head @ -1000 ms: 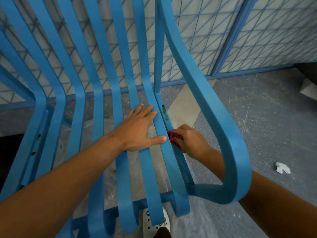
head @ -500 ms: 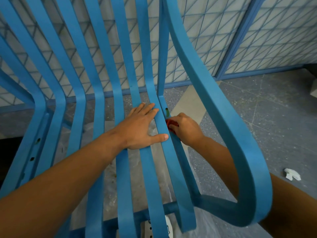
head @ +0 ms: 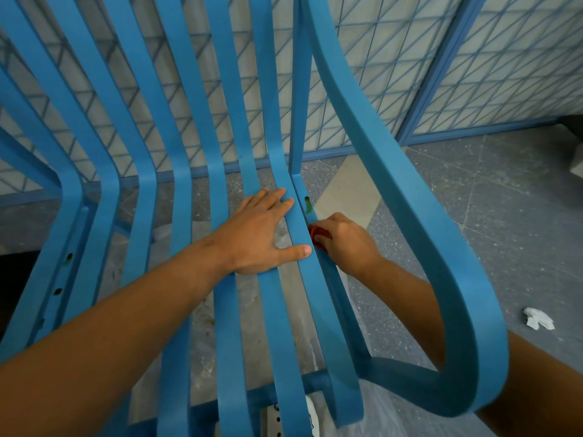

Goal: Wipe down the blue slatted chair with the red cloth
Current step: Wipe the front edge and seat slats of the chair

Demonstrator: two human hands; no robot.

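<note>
- Our left hand (head: 263, 230) lies flat and unclenched across the blue slatted chair (head: 227, 115) seat; leaning could trap fingers between slats.
- Our right hand (head: 342, 242), clenched around the red cloth (head: 315, 232) against the outer slat, may snag it there.

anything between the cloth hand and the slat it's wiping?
Nothing visible. The right hand presses the bunched red cloth directly against the rightmost slat's outer edge on the blue slatted chair. The left hand rests flat on neighbouring slats.
</note>
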